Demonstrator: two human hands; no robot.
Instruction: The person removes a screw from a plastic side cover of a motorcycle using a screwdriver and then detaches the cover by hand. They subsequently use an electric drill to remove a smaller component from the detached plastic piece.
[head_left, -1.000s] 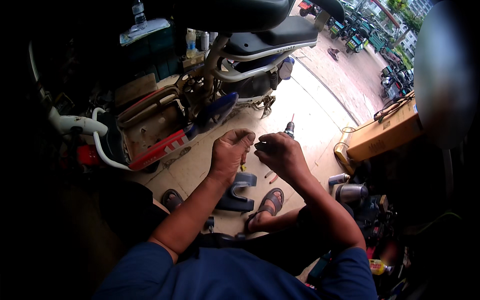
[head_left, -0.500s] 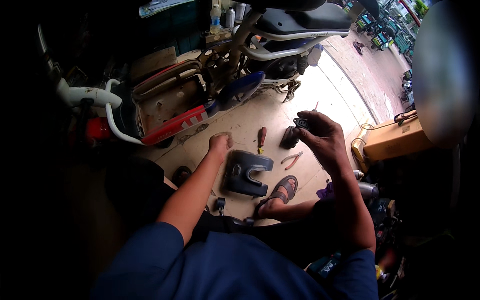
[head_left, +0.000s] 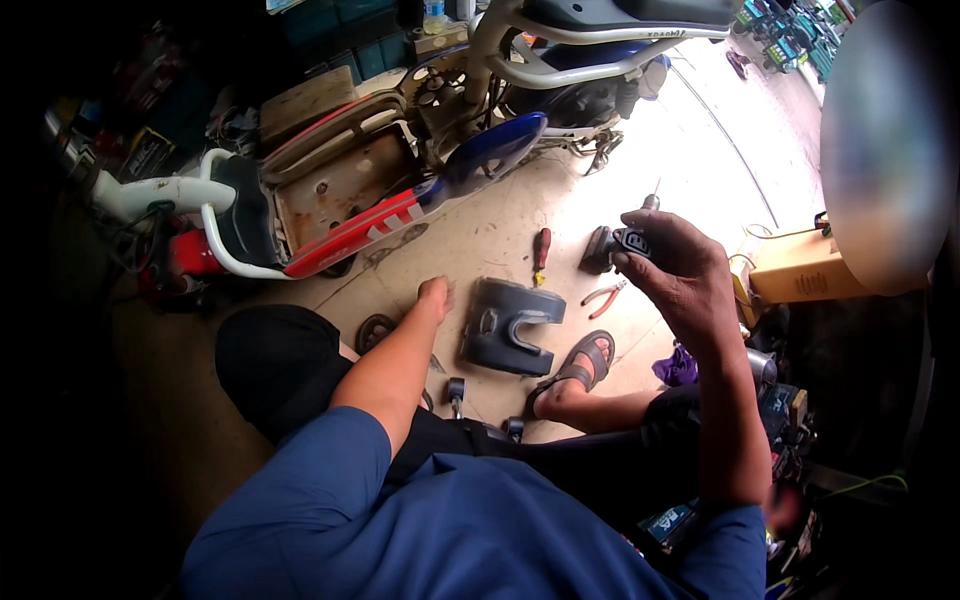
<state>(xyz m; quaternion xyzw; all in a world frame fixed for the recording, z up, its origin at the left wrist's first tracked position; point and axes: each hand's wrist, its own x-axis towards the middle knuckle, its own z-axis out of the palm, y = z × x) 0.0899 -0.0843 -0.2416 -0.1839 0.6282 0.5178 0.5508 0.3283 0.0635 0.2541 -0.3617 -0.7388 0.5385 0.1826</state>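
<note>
My right hand [head_left: 680, 275] is closed around the back of a dark cordless drill [head_left: 632, 241], whose bit points away from me. Its battery end hangs out to the left of my fingers. My left hand [head_left: 436, 298] hovers left of a black plastic cover [head_left: 490, 335] with a U-shaped notch, apart from it; its fingers are turned away and smeared, so their grip is unclear. The cover lies on the floor between my feet. Beyond it lies a screwdriver [head_left: 543, 253] with a red handle, and to its right are red-handled pliers [head_left: 604, 297].
A red and white electric scooter [head_left: 350, 235] stands ahead, its floor compartment uncovered. A cardboard box [head_left: 820, 268] sits at the right, with a purple cloth [head_left: 676, 368] nearer me. My sandalled foot [head_left: 585, 365] is right beside the cover.
The view has shifted, so the scooter and floor things appear moved. My left hand has drawn back a little toward me from the cover's far corner. My right hand still holds the drill.
</note>
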